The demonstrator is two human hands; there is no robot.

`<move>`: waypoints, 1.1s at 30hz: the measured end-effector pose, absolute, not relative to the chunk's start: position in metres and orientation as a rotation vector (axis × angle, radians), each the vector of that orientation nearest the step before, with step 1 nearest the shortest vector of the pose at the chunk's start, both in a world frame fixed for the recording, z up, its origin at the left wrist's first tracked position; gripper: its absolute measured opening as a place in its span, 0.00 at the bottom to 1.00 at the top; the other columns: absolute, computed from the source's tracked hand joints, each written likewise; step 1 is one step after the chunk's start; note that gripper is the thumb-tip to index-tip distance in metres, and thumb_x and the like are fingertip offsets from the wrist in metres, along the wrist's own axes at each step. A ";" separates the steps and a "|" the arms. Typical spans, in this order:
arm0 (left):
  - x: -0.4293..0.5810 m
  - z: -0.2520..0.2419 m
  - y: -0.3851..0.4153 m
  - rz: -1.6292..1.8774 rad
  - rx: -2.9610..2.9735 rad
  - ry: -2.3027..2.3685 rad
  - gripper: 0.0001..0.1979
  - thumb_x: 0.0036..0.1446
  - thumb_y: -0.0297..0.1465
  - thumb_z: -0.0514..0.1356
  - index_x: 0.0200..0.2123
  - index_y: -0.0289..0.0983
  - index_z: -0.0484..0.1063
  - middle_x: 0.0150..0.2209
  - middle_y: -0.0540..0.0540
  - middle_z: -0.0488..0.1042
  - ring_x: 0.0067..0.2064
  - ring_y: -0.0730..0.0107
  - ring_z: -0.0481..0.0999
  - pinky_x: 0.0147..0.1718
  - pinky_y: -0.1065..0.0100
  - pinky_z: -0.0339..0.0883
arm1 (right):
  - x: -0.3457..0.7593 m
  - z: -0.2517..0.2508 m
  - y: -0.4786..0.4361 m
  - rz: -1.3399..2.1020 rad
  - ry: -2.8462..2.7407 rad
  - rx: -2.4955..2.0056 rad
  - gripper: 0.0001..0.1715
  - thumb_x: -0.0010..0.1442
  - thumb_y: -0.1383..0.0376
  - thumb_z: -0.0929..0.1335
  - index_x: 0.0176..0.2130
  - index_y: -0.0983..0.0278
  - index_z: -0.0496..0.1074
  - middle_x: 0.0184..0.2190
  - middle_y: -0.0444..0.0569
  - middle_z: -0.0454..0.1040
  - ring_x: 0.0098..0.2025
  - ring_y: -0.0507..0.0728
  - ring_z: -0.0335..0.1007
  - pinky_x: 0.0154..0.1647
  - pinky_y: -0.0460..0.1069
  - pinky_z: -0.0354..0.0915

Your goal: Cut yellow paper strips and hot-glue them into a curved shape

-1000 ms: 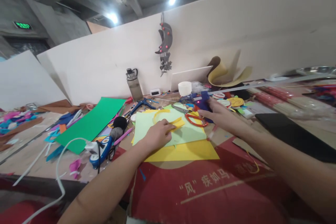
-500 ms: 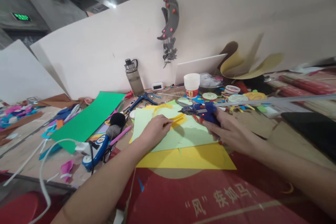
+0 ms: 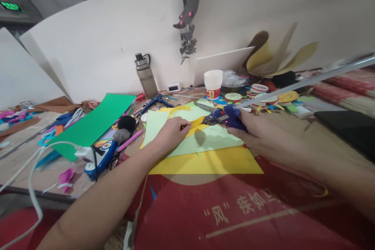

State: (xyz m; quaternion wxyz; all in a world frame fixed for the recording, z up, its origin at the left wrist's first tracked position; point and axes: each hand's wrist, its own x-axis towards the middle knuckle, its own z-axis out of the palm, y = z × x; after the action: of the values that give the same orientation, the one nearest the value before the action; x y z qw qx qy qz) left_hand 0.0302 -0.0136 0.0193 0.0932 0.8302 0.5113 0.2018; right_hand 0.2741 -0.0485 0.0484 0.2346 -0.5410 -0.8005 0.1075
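Note:
Between its thumb and fingers, my left hand (image 3: 172, 131) pinches a yellow strip (image 3: 197, 122) just above pale green sheets (image 3: 164, 149). My right hand (image 3: 253, 131) is wrapped round the handle of a blue hot glue gun (image 3: 227, 118), with a long clear glue stick (image 3: 304, 82) jutting from its back. The gun's nozzle is at the right end of the strip; whether it touches cannot be made out. A yellow sheet (image 3: 211, 163) lies under the green ones. Scissors (image 3: 204, 106) rest behind the gun, and another curved yellow piece (image 3: 178, 110) lies at the back of the green sheets.
A bottle (image 3: 146, 78), a small digital clock (image 3: 173, 87) and stacked paper cups (image 3: 213, 84) stand along the white board. To the left are a green sheet (image 3: 96, 123), a blue power strip (image 3: 101, 160) and a pink pen (image 3: 130, 140). A black tablet-like slab (image 3: 348, 131) lies at right.
The glue gun's nozzle has come onto the yellow strip's right end, and the glue stick now slants more steeply upward. My left hand keeps its pinch. The camera view has tipped down slightly.

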 end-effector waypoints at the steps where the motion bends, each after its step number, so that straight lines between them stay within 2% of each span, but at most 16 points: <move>1: 0.030 0.019 -0.013 0.598 2.464 1.514 0.13 0.59 0.30 0.53 0.37 0.38 0.78 0.38 0.46 0.78 0.39 0.67 0.74 0.41 0.66 0.65 | 0.274 0.044 -0.047 0.280 -2.206 -1.498 0.09 0.59 0.58 0.63 0.35 0.62 0.66 0.30 0.57 0.75 0.32 0.66 0.72 0.25 0.52 0.59; 10: 0.031 0.017 -0.011 0.556 2.512 1.505 0.15 0.60 0.30 0.51 0.39 0.37 0.77 0.39 0.44 0.76 0.41 0.66 0.73 0.42 0.65 0.65 | 0.274 0.022 -0.034 0.205 -2.224 -1.654 0.17 0.62 0.57 0.59 0.44 0.66 0.64 0.31 0.56 0.74 0.30 0.62 0.70 0.25 0.50 0.57; 22: 0.031 0.018 -0.011 0.510 2.551 1.446 0.15 0.62 0.31 0.50 0.38 0.37 0.77 0.37 0.44 0.74 0.39 0.67 0.71 0.41 0.65 0.64 | 0.268 0.023 -0.038 0.252 -2.213 -1.725 0.19 0.62 0.57 0.59 0.46 0.67 0.64 0.33 0.56 0.74 0.31 0.60 0.70 0.26 0.48 0.57; 26: 0.031 0.017 -0.010 0.534 2.558 1.429 0.15 0.62 0.31 0.50 0.38 0.37 0.77 0.36 0.44 0.74 0.38 0.67 0.71 0.40 0.65 0.64 | 0.265 0.023 -0.040 0.310 -2.216 -1.657 0.17 0.62 0.59 0.60 0.45 0.67 0.65 0.36 0.58 0.75 0.34 0.60 0.71 0.28 0.48 0.59; 33: 0.031 0.018 -0.010 0.518 2.537 1.461 0.15 0.62 0.32 0.50 0.37 0.37 0.77 0.36 0.44 0.75 0.38 0.67 0.72 0.40 0.66 0.64 | 0.267 0.023 -0.040 0.202 -2.199 -1.749 0.19 0.62 0.59 0.60 0.48 0.68 0.65 0.33 0.58 0.75 0.32 0.62 0.71 0.27 0.49 0.57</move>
State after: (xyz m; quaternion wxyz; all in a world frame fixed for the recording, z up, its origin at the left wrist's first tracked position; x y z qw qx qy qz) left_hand 0.0310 -0.0096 0.0177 0.0841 0.8503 0.4898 0.1735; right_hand 0.2665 -0.0395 0.0234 0.1618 -0.6127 -0.7703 0.0707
